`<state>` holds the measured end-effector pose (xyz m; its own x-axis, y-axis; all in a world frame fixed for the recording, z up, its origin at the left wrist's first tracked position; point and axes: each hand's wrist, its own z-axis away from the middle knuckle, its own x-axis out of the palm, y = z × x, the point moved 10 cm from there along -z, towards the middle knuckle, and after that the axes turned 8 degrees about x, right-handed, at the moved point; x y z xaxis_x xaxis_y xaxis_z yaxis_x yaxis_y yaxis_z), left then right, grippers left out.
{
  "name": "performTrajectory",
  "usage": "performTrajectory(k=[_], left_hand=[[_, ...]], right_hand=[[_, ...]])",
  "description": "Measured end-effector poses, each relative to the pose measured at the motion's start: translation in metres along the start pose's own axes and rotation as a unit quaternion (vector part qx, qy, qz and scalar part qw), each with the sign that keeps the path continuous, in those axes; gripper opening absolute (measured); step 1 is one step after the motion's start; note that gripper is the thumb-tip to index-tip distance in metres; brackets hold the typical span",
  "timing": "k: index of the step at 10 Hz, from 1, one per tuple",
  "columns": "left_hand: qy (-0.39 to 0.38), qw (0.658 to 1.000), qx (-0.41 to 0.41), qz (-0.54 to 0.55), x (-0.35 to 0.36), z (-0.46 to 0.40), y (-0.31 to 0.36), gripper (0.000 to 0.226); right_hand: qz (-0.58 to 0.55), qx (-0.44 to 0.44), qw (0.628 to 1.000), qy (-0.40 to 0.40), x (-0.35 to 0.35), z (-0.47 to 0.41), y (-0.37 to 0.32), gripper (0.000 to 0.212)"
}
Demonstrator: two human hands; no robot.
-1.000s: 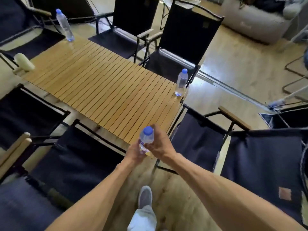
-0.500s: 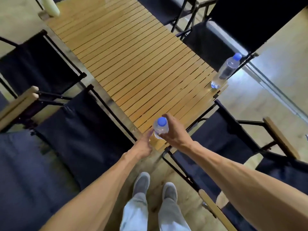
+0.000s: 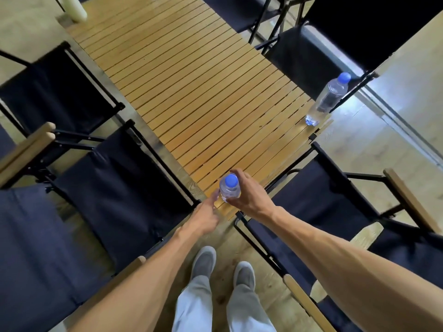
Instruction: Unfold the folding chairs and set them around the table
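A slatted wooden table (image 3: 191,92) runs away from me, with unfolded black fabric chairs around it. One chair (image 3: 119,188) stands at my near left, another (image 3: 323,200) at my near right, and more sit along both long sides. My right hand (image 3: 247,195) grips a clear water bottle with a blue cap (image 3: 229,188), upright on the table's near corner. My left hand (image 3: 206,216) is just left of the bottle, its fingertips reaching toward the bottle's base, holding nothing.
A second blue-capped bottle (image 3: 328,97) stands on the table's right corner. A pale cylinder (image 3: 74,8) sits at the far left end. My feet (image 3: 223,267) stand on wood floor between the two near chairs. Wooden armrests (image 3: 407,200) stick out beside them.
My view has tilted down and closer to the table. The bottle went from held above the edge to resting on the near corner; my left hand has slid off it.
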<state>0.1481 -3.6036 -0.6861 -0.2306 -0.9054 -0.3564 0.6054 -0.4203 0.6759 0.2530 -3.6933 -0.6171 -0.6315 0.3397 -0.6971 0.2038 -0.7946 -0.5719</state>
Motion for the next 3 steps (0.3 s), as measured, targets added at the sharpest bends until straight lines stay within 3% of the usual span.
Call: performTrajectory(k=[3], left_hand=[[0.068,0.997,0.037,-0.015,-0.029,0.022,0.023,0.076]], right_hand=[[0.085,0.079,0.992,-0.055,-0.008,0.013,0.018,0.103]])
